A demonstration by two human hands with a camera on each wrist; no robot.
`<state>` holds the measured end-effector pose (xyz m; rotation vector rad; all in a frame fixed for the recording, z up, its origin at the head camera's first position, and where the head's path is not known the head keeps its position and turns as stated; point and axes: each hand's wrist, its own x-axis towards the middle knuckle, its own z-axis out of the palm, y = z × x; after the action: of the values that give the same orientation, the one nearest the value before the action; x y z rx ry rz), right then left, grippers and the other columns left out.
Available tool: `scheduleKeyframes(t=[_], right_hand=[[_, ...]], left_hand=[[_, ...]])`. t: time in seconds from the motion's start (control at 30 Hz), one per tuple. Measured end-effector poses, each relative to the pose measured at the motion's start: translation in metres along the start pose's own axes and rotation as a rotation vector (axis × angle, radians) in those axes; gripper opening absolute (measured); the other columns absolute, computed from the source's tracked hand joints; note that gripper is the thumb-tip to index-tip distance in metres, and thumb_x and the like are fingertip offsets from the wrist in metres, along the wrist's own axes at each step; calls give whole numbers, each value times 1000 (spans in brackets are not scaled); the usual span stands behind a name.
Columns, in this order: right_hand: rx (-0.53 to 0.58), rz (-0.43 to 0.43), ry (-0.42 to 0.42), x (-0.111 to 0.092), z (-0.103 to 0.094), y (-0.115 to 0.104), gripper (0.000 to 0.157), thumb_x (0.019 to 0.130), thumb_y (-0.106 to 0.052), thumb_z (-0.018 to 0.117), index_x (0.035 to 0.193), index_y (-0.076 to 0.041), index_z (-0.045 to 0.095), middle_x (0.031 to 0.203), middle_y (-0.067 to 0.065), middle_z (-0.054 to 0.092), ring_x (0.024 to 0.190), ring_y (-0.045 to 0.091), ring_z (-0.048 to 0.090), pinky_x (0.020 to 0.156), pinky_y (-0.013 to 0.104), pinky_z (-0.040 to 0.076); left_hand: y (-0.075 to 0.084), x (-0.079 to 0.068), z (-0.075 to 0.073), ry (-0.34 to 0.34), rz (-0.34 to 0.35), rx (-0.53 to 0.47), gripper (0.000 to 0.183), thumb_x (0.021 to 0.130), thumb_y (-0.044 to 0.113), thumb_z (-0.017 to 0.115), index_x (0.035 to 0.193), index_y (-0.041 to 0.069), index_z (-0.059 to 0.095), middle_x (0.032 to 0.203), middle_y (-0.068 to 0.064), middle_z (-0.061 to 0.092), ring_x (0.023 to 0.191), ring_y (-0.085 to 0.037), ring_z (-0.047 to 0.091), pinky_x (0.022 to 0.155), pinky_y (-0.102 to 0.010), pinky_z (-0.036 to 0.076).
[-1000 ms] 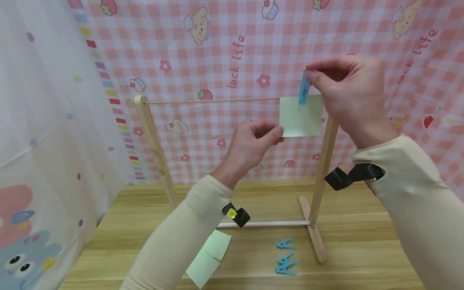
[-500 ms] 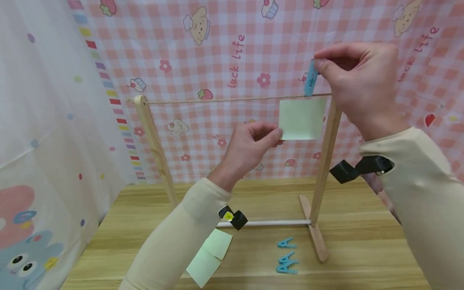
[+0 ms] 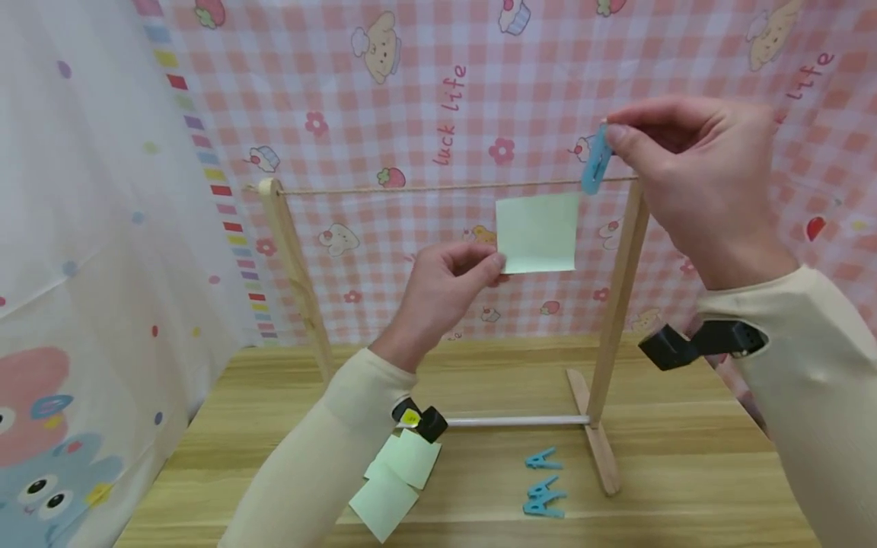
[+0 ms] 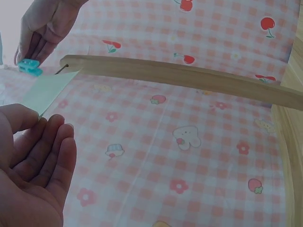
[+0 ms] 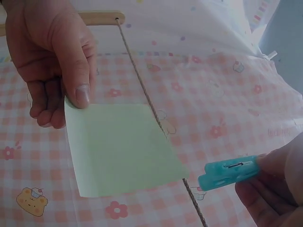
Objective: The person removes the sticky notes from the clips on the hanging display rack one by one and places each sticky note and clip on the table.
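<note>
My left hand [image 3: 457, 289] pinches a pale green square of paper [image 3: 537, 232] by its lower left corner. The paper stands upright just under the string [image 3: 411, 189], and in the right wrist view the sheet [image 5: 120, 146] overlaps the string. My right hand [image 3: 706, 179] pinches a blue clothespin [image 3: 596, 161] by its handle end, with the jaw end pointing down across the string near the right post. Paper and clothespin are apart. In the left wrist view the clothespin [image 4: 30, 67] shows above the sheet, in the other hand's fingers.
The string runs between a left wooden post [image 3: 294, 278] and a right wooden post [image 3: 619, 304], joined low by a white rod [image 3: 514, 420]. Several green papers [image 3: 384, 502] lie on the wooden table [image 3: 479, 517] at front left. Three blue clothespins [image 3: 544, 508] lie front right.
The clothespin has come off the paper's top edge and moved right with my right hand. My left hand has drawn the paper left and slightly down from the string.
</note>
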<state>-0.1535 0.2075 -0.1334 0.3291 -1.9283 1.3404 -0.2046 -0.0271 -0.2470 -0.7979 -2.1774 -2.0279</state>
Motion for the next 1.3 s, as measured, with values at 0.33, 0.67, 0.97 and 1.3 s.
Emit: scheduleKeyframes(t=[0.33,0.67,0.97,1.3], right_hand=[[-69,-47,-47,-18,-4,7,18,97,-14,82,112,-5,84,96,-19,80,81,8,72,75,13,58],[-88,-32,-72,-35,-6,15,19,97,-15,82,115,-8,84,99,-18,81,80,6,73,70,11,57],[-119,-23,-93,-49,-7,23,21,97,-16,83,117,-10,83,100,-18,81,76,6,70,68,11,56],[-147,-6,-145,-69,-9,35,24,98,-18,82,121,-12,82,101,-23,80,72,3,69,58,14,49]], left_hand=[[-13,-11,-16,21,-19,-28,18,105,12,71,113,-3,79,107,-15,79,94,-19,76,97,-37,66],[-23,-21,-26,63,-57,-6,19,104,12,71,113,-4,79,101,-12,79,89,-15,74,90,-30,66],[-31,-29,-33,91,-80,8,20,104,11,71,113,-5,78,101,-13,79,89,-13,75,90,-29,66],[-38,-39,-41,128,-135,21,19,103,11,72,114,-3,79,98,-7,80,89,-13,74,89,-29,65]])
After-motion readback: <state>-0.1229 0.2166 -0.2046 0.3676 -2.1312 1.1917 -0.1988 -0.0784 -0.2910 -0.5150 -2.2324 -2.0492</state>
